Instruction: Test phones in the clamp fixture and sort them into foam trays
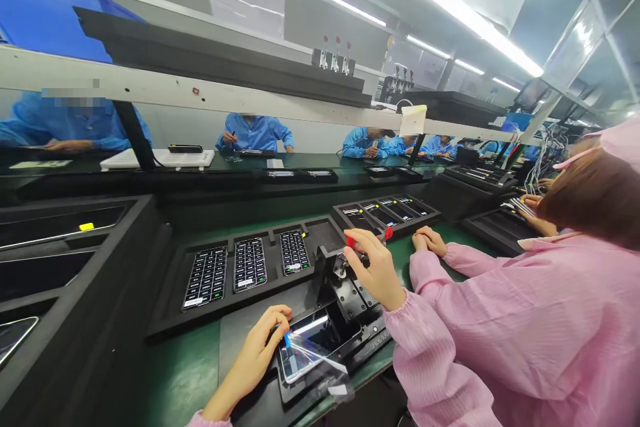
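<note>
Working the clamp fixture stage, I reckon; phone lies screen-up on its bed, so moving the red-tipped lever calls for a steady phone. Right hand is raised, fingers curved at the lever; left hand is low, fingertips by the blue tab — can't tell if either's gripping.

The person's right hand is bare and comes out of a light pink sleeve, loose and roomy, its cloth marked with fine, closely set lines and puckered into soft folds and creases along the forearm. At the wrist the same pink cloth gathers into a snug, ruffled cuff. The left hand is bare too, with the wrist uncovered and only a small piece of matching pink cuff showing below it.
</note>
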A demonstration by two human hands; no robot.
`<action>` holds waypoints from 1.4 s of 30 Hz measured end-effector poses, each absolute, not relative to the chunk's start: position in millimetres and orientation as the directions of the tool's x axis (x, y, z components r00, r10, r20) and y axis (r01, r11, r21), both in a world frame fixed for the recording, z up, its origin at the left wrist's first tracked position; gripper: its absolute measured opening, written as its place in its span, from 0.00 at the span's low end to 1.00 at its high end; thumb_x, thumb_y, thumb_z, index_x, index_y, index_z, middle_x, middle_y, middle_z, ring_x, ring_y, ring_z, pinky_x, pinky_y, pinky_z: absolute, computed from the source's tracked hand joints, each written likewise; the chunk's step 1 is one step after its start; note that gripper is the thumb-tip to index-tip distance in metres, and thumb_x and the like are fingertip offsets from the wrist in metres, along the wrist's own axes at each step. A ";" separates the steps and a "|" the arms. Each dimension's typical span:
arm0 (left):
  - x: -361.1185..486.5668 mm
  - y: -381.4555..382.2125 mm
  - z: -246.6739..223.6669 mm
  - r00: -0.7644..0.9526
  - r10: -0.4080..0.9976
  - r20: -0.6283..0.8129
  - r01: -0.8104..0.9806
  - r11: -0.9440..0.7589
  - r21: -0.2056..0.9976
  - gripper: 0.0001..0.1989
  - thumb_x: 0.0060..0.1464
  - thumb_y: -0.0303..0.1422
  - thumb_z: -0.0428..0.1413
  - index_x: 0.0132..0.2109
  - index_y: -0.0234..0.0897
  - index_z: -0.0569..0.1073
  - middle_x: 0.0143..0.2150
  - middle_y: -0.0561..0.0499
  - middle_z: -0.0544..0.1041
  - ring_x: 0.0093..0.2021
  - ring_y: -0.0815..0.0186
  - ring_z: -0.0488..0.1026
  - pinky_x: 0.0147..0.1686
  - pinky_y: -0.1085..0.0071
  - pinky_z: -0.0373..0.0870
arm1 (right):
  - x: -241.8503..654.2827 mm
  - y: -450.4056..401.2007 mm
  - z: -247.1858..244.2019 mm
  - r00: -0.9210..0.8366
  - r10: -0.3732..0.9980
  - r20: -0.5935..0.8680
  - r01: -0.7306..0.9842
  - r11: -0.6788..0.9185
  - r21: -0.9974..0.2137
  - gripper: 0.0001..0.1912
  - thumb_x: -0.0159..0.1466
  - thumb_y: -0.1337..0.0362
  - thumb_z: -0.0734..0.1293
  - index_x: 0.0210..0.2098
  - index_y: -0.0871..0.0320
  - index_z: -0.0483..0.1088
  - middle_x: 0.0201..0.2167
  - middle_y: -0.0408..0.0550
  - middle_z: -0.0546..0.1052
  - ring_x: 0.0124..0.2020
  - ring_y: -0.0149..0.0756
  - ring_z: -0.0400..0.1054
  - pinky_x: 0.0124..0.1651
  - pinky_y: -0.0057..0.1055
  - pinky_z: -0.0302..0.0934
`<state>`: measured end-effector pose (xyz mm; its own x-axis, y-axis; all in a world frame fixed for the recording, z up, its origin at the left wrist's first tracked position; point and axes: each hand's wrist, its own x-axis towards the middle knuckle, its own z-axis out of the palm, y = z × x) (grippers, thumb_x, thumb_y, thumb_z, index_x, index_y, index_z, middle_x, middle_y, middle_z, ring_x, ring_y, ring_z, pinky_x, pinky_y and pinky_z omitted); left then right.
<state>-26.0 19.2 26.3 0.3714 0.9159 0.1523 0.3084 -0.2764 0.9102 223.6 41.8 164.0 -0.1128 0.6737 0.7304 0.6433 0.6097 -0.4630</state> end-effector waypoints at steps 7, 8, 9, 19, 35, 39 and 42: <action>-21.3 20.7 24.1 0.329 0.929 0.173 0.299 -0.276 0.913 0.11 0.60 0.39 0.45 0.33 0.41 0.66 0.50 0.48 0.67 0.48 0.61 0.67 0.50 0.65 0.61 | 224.3 -1.5 101.0 -0.096 0.578 0.810 0.824 0.502 -0.261 0.23 0.60 0.68 0.63 0.54 0.57 0.60 0.31 0.42 0.76 0.34 0.34 0.65 0.56 0.50 0.49; -21.1 20.5 23.4 0.323 0.930 0.173 0.297 -0.273 0.915 0.10 0.60 0.39 0.45 0.35 0.41 0.67 0.50 0.48 0.67 0.49 0.62 0.67 0.51 0.65 0.61 | 224.1 -2.7 91.4 -0.127 0.623 0.772 0.847 0.472 -0.242 0.26 0.60 0.67 0.63 0.57 0.57 0.57 0.34 0.43 0.77 0.37 0.36 0.66 0.58 0.53 0.45; -21.0 20.2 22.4 0.320 0.932 0.171 0.294 -0.269 0.917 0.09 0.60 0.39 0.45 0.39 0.42 0.67 0.51 0.48 0.67 0.49 0.62 0.67 0.51 0.65 0.61 | 224.1 -2.5 84.2 -0.150 0.675 0.722 0.862 0.447 -0.239 0.27 0.61 0.66 0.62 0.59 0.57 0.54 0.37 0.44 0.77 0.40 0.37 0.65 0.58 0.56 0.41; -23.7 16.2 13.5 0.322 0.941 0.104 0.232 -0.185 0.955 0.16 0.58 0.36 0.48 0.54 0.46 0.60 0.55 0.50 0.65 0.53 0.62 0.65 0.55 0.64 0.59 | 224.1 -30.7 21.6 0.170 0.570 0.804 0.679 0.523 -0.515 0.11 0.62 0.69 0.58 0.44 0.57 0.65 0.33 0.46 0.73 0.41 0.35 0.64 0.50 0.40 0.56; -31.2 16.3 15.3 0.305 0.952 -0.032 0.187 -0.027 0.982 0.16 0.59 0.39 0.47 0.54 0.47 0.62 0.58 0.51 0.64 0.57 0.60 0.61 0.57 0.62 0.55 | 238.4 -26.9 -66.3 0.648 0.442 0.621 0.624 0.159 -0.765 0.15 0.60 0.55 0.62 0.38 0.60 0.63 0.37 0.51 0.66 0.40 0.40 0.62 0.45 0.40 0.55; -33.5 17.3 13.8 0.315 0.949 -0.002 0.176 -0.056 0.983 0.16 0.58 0.39 0.46 0.53 0.46 0.62 0.57 0.50 0.65 0.56 0.60 0.63 0.56 0.62 0.56 | 233.9 -26.2 -57.2 0.574 0.420 0.703 0.716 0.158 -0.680 0.14 0.61 0.57 0.60 0.40 0.61 0.63 0.39 0.54 0.66 0.44 0.42 0.61 0.48 0.44 0.54; -34.3 17.5 13.5 0.306 0.952 0.019 0.179 -0.077 0.981 0.16 0.58 0.40 0.47 0.53 0.45 0.63 0.57 0.50 0.66 0.55 0.61 0.64 0.56 0.63 0.57 | 231.2 -25.2 -56.6 0.549 0.427 0.718 0.736 0.160 -0.658 0.14 0.62 0.58 0.59 0.41 0.62 0.62 0.40 0.56 0.66 0.45 0.43 0.60 0.49 0.45 0.54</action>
<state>-34.3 17.5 13.5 0.3061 0.9518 0.0192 0.1791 -0.0774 0.9808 231.2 -25.2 -56.6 0.5493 0.4269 0.7184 0.7359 0.1602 -0.6579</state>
